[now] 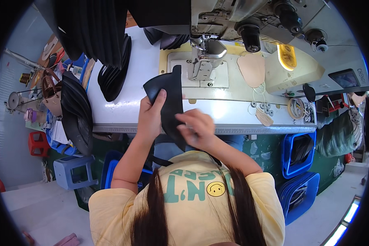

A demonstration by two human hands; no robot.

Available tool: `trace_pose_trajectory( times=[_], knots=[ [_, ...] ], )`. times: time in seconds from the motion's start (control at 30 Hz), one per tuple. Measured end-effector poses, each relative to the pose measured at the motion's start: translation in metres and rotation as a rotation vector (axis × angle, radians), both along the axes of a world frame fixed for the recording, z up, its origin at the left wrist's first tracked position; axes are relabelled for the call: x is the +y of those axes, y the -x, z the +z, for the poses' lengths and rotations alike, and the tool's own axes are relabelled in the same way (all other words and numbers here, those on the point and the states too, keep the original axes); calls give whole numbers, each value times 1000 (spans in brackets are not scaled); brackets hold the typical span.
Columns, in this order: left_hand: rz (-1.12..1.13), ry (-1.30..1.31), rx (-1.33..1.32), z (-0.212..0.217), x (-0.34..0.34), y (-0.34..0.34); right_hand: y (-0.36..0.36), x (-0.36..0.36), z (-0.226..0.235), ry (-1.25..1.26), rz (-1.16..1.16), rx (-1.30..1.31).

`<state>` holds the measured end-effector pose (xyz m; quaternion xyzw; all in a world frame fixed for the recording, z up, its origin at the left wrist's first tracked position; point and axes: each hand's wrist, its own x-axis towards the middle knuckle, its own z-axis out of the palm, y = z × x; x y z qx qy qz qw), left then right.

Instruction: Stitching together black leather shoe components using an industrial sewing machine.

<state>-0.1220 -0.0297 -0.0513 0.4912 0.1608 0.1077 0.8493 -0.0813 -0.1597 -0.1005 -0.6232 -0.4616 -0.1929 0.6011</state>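
A curved black leather-like panel (pixel 171 98) is held up in front of me, over the near edge of the table. My left hand (pixel 151 112) grips it from its left side, the thumb lying flat on its face. The panel tapers to a point at the bottom, and a narrow tab stands up at its top right. At its right edge is my right hand (pixel 197 128), slightly blurred, with bent fingers that stand apart. Its fingertips are close to the panel, and I cannot tell whether they touch it. Just beyond is a sewing machine head (pixel 209 61) above its metal plate.
More black panels (pixel 115 76) lie at the left of the white table (pixel 123 110), and others (pixel 76 110) hang off its left side. A beige piece (pixel 251 69), thread and bobbins (pixel 267 110) lie right. Blue baskets (pixel 311 192) and a blue stool (pixel 75 170) stand below.
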Motion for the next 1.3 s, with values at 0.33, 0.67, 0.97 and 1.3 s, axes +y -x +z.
trace_pose_trajectory(
  times=[0.33,0.67,0.97,1.3],
  knots=[
    [-444,300,35,-15,2,-6,-33,-33,33,18,224,477],
    [233,-906,-320,-28,-18,-12,-32,-23,29,45,-250,284],
    [199,-937,-412,-7,-41,-22,-37,-30,36,82,-211,158],
    [-107,-580,-213,6,-17,-30,-67,-45,59,326,90,720]
  ],
)
